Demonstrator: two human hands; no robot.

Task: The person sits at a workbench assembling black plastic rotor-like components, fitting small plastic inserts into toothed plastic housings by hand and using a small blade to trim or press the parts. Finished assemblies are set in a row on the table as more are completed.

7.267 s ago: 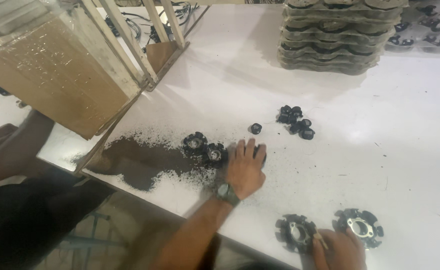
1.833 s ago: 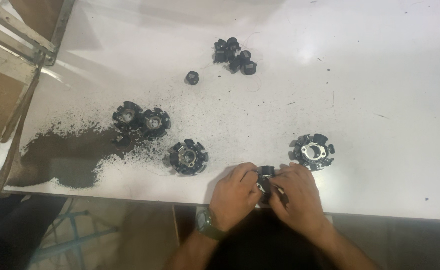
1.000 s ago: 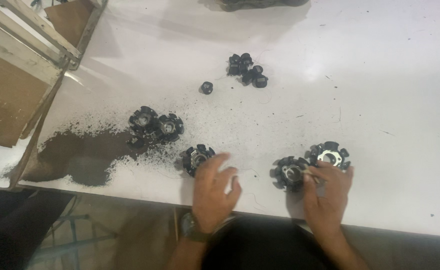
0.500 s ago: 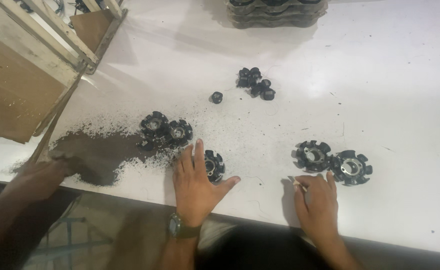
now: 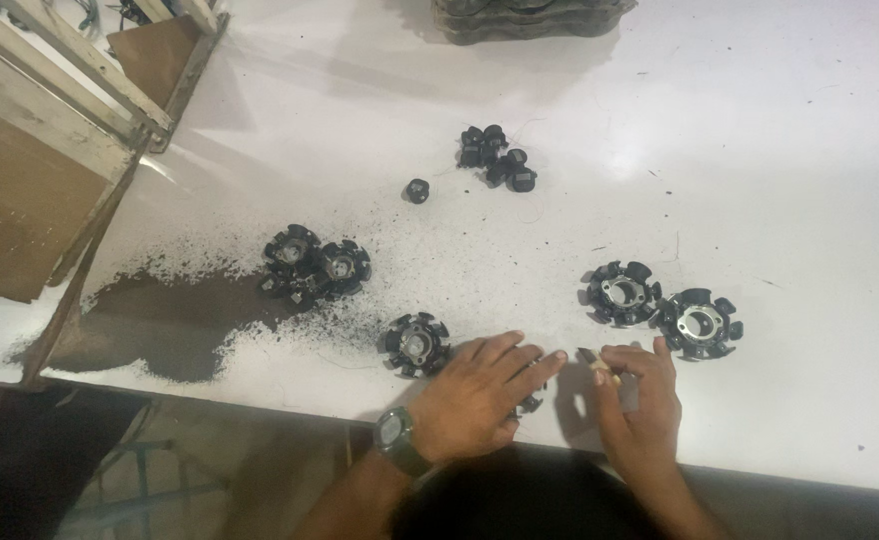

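My left hand [image 5: 480,392], with a dark watch [image 5: 395,436] on the wrist, lies flat on the white table [image 5: 780,180] near its front edge, fingers stretched to the right. A small black piece [image 5: 531,404] peeks out from under those fingers. Just left of the hand sits a black star-shaped ring part [image 5: 415,343]. My right hand [image 5: 642,400] rests beside it, fingertips pinched on a small pale stick [image 5: 597,364]. Two more star-shaped ring parts [image 5: 622,292] [image 5: 701,323] lie just beyond the right hand.
A pair of ring parts [image 5: 318,265] sits at the edge of a dark powder patch [image 5: 165,320]. Small black pieces [image 5: 498,160] cluster mid-table, one single piece [image 5: 418,190] apart. A wooden crate [image 5: 30,150] stands left; stacked dark trays [image 5: 530,15] at the back.
My left hand has slid right, away from the nearest ring part and toward my right hand. The right hand stays near the front edge below the two ring parts.
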